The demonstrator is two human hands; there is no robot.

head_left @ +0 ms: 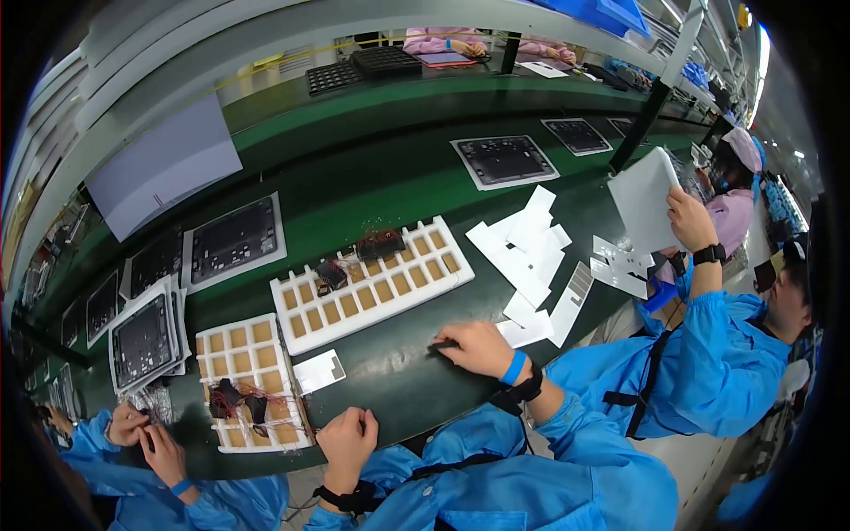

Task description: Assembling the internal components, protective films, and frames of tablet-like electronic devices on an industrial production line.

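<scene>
My right hand (482,350), with a blue band and a black strap at the wrist, pinches a small black part (445,344) just over the green table. My left hand (349,440) rests at the table's near edge as a loose fist, with nothing seen in it. Beside it lies a white foam tray (237,364) with square pockets, some holding black parts with thin red wires (257,407). A longer foam tray (381,307) sits farther off, with more wired black parts (379,245) on it. Between the trays and my hands is a white label sheet (319,373).
White adhesive sheets (522,248) are piled right of the long tray. Black panels (235,232) lie on the green line, several stacked at left (146,338). At right a co-worker's hand (691,219) lifts a white sheet (645,203); another co-worker's hands (164,456) are at lower left.
</scene>
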